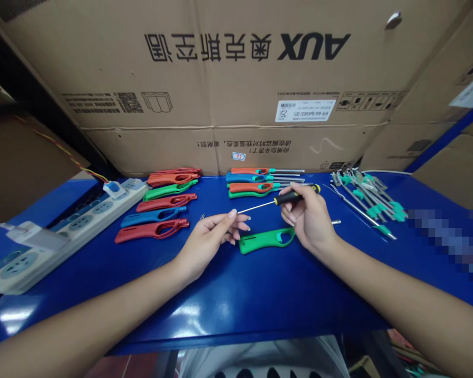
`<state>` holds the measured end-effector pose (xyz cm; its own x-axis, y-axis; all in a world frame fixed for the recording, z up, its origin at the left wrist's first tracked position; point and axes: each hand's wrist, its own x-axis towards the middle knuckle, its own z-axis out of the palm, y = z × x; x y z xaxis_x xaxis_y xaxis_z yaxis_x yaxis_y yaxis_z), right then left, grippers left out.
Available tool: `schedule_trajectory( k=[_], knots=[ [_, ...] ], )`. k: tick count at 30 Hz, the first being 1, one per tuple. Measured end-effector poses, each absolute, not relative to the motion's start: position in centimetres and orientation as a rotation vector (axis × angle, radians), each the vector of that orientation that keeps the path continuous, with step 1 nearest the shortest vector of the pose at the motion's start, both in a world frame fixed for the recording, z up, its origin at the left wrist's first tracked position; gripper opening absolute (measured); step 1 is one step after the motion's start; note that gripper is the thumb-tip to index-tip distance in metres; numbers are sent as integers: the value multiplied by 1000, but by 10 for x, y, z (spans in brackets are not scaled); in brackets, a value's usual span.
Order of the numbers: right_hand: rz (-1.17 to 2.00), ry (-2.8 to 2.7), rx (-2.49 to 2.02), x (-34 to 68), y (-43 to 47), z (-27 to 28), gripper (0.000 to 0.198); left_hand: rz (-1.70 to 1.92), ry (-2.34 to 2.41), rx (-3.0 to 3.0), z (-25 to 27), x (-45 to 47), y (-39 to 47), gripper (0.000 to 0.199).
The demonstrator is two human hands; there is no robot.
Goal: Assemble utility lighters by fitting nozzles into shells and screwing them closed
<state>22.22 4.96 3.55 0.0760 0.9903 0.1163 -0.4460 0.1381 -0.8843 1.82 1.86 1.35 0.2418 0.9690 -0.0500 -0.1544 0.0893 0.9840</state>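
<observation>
My right hand (pixel 309 215) is closed around the black and yellow handle of a screwdriver (pixel 289 197), its thin shaft pointing left. At the shaft's tip, my left hand (pixel 215 233) pinches thumb and forefinger together; anything small between them is hidden. Below the hands lies a green gas lighter (pixel 260 241) with a metal tube, partly covered by my right hand. A few tiny screws (pixel 203 216) appear to lie on the blue table (pixel 220 310) just behind my left hand.
Red, green and blue lighter shells (pixel 157 203) lie in a column at left, beside a white power strip (pixel 79 223). Several lighters with metal tubes (pixel 252 187) lie at the back. Metal tube parts (pixel 372 197) are heaped at right. A cardboard box (pixel 220 110) walls the back.
</observation>
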Motion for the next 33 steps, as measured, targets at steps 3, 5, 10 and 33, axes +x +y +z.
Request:
schedule_trajectory(
  k=[3, 5, 10, 33],
  knots=[
    [1266, -891, -794, 223, 50, 35, 24, 1075, 969, 1131, 12, 18, 19, 39],
    [1257, -898, -803, 223, 51, 35, 24, 1080, 986, 1150, 12, 18, 19, 38],
    [1249, -893, -815, 223, 52, 34, 24, 1103, 1010, 1191, 11, 17, 19, 26],
    [1177, -985, -796, 224, 50, 33, 24, 1026, 1011, 1136, 10, 17, 20, 31]
  ],
)
